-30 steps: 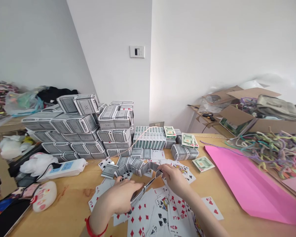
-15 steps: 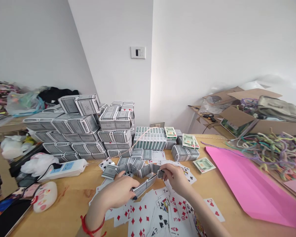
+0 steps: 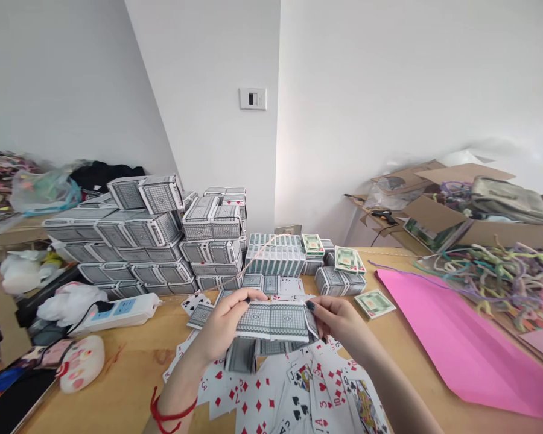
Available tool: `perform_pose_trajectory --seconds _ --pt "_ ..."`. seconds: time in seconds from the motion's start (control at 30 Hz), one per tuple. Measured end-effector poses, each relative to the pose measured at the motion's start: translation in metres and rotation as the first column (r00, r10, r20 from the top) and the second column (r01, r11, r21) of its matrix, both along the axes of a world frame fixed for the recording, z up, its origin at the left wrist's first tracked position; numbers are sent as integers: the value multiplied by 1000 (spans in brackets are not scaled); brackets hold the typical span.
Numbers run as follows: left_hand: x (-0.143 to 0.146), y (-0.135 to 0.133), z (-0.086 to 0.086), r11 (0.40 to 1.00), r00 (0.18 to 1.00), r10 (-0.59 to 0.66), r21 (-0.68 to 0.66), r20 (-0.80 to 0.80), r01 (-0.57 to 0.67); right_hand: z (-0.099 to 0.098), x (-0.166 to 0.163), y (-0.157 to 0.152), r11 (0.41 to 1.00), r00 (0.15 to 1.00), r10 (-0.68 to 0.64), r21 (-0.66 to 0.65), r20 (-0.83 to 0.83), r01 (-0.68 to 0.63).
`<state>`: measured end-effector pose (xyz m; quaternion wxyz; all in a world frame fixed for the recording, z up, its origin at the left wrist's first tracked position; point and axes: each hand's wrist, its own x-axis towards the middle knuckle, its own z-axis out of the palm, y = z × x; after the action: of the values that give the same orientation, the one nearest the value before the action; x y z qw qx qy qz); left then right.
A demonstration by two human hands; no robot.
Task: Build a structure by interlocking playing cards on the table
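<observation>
Between my hands is a strip of joined playing cards (image 3: 271, 319), grey patterned backs facing me. My left hand (image 3: 219, 325) grips its left end, with the fingertips partly hidden behind the upper edge. At the other end, my right hand (image 3: 337, 318) pinches the strip's folded corner between thumb and fingers. More folded card pieces (image 3: 242, 354) show just below the strip; whether they are joined to it I cannot tell. Loose playing cards (image 3: 256, 395) lie face up on the table under my hands. A small card piece (image 3: 201, 314) sits beside my left hand.
Stacked blocks made of cards (image 3: 156, 232) rise at the left, with another stack (image 3: 212, 220) beside them. Card boxes (image 3: 276, 253) stand at the back. A power strip (image 3: 127, 310) lies left; pink paper (image 3: 461, 349) and tangled yarn (image 3: 484, 280) lie right.
The card strip has been raised and turned so its backs face me. My left hand has moved up and my right hand slightly right, both still holding it.
</observation>
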<state>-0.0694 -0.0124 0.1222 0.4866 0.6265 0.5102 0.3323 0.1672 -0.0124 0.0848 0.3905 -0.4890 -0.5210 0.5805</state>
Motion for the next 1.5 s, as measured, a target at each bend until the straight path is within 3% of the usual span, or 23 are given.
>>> perform_pose_trajectory --seconds 0.1,0.27,0.47,0.57,0.67,0.8,1.1,1.23,1.5 --pt "13 3 -10 995 992 101 2 80 -101 4 1 -2 998 991 2 -56 -131 -9" --pt "25 10 -28 982 973 144 -149 183 -117 1 -2 -2 1000 959 -11 15 -285 16" --pt "19 15 -36 955 938 231 -245 259 -167 6 -9 -5 992 999 46 120 -26 -43" --pt "15 13 -30 986 936 116 -150 333 -69 8 -12 -6 981 998 55 187 -14 -51" --pt "12 10 -24 998 977 -50 37 206 43 6 -12 -6 969 1000 7 247 27 -13" --pt "12 10 -24 985 992 -98 149 85 84 3 -13 -5 973 999 -19 230 31 11" --pt "-5 16 -29 983 969 -142 142 203 114 3 -7 -6 950 998 32 311 -56 -13" --pt "-12 20 -37 987 944 -136 118 301 105 8 -4 -9 920 1000 -5 391 28 -6" --pt "-8 19 -37 986 951 -152 101 269 129 16 -6 -14 852 989 -30 520 143 -49"
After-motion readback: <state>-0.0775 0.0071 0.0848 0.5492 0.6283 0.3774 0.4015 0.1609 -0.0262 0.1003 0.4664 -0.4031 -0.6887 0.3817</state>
